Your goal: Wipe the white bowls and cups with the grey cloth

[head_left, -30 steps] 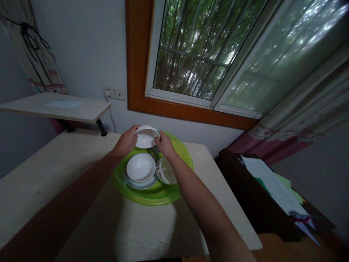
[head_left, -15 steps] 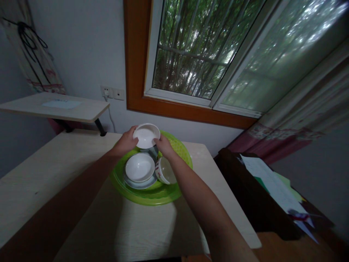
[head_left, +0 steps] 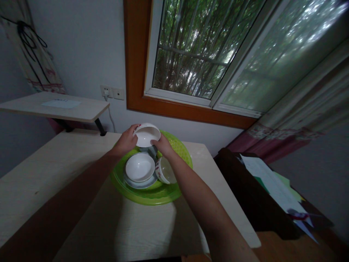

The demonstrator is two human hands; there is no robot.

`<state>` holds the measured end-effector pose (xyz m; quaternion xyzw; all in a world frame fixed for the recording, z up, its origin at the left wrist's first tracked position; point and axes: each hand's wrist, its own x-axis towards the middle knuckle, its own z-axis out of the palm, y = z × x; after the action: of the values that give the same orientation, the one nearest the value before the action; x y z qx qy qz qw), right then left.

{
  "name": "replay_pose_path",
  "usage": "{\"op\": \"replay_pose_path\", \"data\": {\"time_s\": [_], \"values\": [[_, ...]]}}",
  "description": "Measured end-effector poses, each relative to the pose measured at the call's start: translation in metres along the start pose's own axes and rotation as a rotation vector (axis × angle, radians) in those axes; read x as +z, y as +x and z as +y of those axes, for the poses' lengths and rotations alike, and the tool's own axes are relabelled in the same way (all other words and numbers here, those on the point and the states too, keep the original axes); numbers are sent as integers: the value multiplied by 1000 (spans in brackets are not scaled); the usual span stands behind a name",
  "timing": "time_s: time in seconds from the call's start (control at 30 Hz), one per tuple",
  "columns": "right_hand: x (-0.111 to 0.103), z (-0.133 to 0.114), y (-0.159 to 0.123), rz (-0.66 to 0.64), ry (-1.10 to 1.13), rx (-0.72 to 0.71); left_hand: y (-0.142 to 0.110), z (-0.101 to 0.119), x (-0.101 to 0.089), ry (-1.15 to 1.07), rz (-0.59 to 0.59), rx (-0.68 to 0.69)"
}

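Head view: the left hand (head_left: 125,141) and right hand (head_left: 163,145) pinch a tilted bowl (head_left: 148,136) over the green basin (head_left: 152,201). Handling it seems the step; the next move needs firm grips.

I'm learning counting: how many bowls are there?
3: the raised bowl in both hands, the white bowl on a dish in the green basin, the patterned bowl tilted beside it. Others may hide.
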<state>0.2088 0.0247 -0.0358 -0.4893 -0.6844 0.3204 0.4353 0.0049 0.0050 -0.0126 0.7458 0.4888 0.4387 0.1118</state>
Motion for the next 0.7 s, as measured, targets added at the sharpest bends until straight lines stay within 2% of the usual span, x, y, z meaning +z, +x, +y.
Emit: {"op": "replay_pose_path", "data": {"time_s": [0.27, 0.47, 0.7], "values": [[1, 4, 3, 2, 14, -15, 1, 1, 0, -8, 11, 34], [-3, -8, -2, 48, 34, 36, -1, 1, 1, -10, -23, 74], [-7, -18, -6, 80, 103, 122, -7, 5, 1, -9, -18, 192]]}}
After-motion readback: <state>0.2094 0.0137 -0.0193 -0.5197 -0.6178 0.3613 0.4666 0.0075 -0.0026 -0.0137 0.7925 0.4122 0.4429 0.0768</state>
